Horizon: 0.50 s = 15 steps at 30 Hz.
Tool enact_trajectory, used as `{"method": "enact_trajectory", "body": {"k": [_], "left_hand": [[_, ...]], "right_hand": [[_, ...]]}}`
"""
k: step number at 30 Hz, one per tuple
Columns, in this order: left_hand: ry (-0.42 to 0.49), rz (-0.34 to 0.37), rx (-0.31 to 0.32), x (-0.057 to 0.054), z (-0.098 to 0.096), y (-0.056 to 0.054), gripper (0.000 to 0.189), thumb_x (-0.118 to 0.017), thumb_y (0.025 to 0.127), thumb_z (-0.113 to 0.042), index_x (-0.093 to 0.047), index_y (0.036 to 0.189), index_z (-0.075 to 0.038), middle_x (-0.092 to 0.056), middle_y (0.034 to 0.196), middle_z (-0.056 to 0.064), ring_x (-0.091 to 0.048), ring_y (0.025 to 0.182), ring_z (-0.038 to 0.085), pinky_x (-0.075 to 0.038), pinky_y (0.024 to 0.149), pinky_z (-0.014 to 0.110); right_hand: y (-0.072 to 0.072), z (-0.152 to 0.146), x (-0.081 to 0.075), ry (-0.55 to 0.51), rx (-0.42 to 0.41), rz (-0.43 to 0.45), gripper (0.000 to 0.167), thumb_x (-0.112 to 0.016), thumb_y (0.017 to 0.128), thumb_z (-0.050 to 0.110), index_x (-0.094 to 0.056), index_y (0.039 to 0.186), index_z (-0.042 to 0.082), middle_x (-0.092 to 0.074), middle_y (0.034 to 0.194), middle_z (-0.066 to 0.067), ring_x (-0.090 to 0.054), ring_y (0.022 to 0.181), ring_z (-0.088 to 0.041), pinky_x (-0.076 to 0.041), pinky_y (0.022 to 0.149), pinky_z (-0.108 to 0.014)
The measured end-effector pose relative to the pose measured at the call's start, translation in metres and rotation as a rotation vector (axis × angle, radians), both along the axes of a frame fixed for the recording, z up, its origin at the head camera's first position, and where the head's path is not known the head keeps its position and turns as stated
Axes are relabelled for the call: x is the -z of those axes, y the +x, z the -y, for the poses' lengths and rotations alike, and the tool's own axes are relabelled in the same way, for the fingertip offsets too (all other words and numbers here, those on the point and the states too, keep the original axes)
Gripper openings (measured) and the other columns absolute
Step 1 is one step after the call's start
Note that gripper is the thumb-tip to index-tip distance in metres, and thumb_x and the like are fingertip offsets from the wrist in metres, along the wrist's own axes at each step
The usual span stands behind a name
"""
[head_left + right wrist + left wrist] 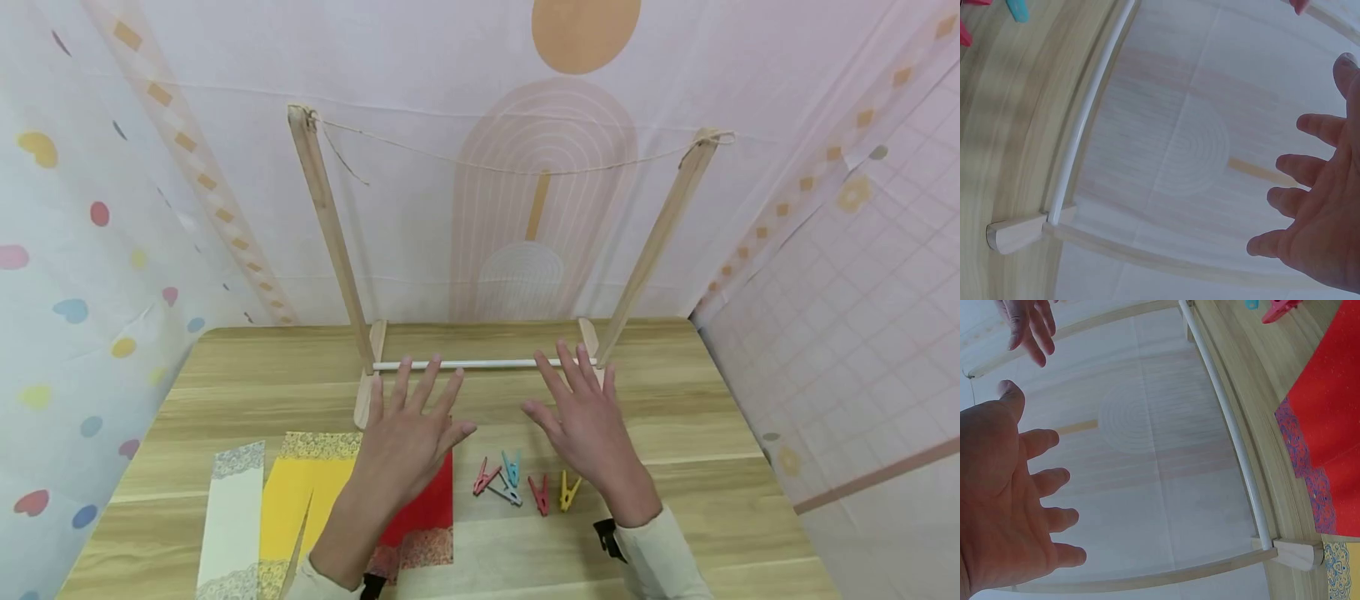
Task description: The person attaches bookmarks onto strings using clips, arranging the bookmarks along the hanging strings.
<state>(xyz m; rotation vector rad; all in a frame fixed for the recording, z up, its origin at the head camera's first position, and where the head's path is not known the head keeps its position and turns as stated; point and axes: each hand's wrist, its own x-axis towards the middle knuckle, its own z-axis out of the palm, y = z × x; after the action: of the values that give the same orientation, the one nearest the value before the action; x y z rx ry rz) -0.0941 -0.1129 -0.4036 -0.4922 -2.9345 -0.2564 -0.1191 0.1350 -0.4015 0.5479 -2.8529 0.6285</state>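
My left hand (pixel 408 442) hovers palm down with fingers spread, partly over the red paper (pixel 427 508) in the head view. To its right my right hand (pixel 588 421) hovers likewise, fingers spread and holding nothing. Near the right hand lie several small clothespins: a yellow clothespin (pixel 568 492), a red clothespin (pixel 539 495), a blue clothespin (pixel 512 469), plus another red one and a grey one crossing. Beyond both hands stands a wooden frame (pixel 330 221) with a white crossbar (pixel 487 363) low down. A thin string (pixel 480 165) sags between its post tops.
Yellow papers (pixel 281 492) and a white paper (pixel 232 521), all with lacy patterned ends, lie at the left on the wooden table (pixel 720 500). The left arm covers part of the yellow and red papers. Patterned cloth (pixel 405 250) hangs behind and at both sides.
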Motion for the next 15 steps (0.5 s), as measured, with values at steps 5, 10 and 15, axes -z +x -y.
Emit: {"method": "enact_trajectory", "body": {"k": [5,10,15], "left_hand": [[0.001,-0.012,-0.001,-0.0014,0.0029,0.0017,0.065,-0.048,0.103,-0.054,-0.038,0.158,-0.021,-0.024,0.166,0.013,-0.012,0.151,0.046,-0.007,0.117,0.067],[0.010,-0.008,0.001,-0.0023,0.0050,0.0044,0.066,-0.048,0.102,-0.055,-0.036,0.159,-0.022,-0.022,0.167,0.011,-0.010,0.152,0.045,-0.005,0.117,0.067],[0.021,-0.018,0.012,-0.0017,0.0067,0.0065,0.068,-0.049,0.102,-0.054,-0.036,0.159,-0.021,-0.023,0.166,0.010,-0.009,0.152,0.044,-0.006,0.116,0.068]], "right_hand": [[-0.0001,0.0024,-0.0007,0.004,-0.003,-0.013,0.066,-0.056,0.102,0.046,-0.039,0.157,0.013,-0.023,0.164,-0.018,-0.008,0.153,-0.037,-0.003,0.114,-0.070],[0.0011,0.0042,-0.0009,-0.004,-0.013,-0.016,0.066,-0.054,0.103,0.047,-0.037,0.158,0.014,-0.022,0.164,-0.018,-0.008,0.153,-0.038,-0.002,0.115,-0.069],[0.0024,0.0098,-0.0003,-0.051,-0.031,-0.023,0.066,-0.058,0.102,0.043,-0.038,0.157,0.013,-0.023,0.164,-0.018,-0.009,0.153,-0.039,-0.001,0.116,-0.068]]}}
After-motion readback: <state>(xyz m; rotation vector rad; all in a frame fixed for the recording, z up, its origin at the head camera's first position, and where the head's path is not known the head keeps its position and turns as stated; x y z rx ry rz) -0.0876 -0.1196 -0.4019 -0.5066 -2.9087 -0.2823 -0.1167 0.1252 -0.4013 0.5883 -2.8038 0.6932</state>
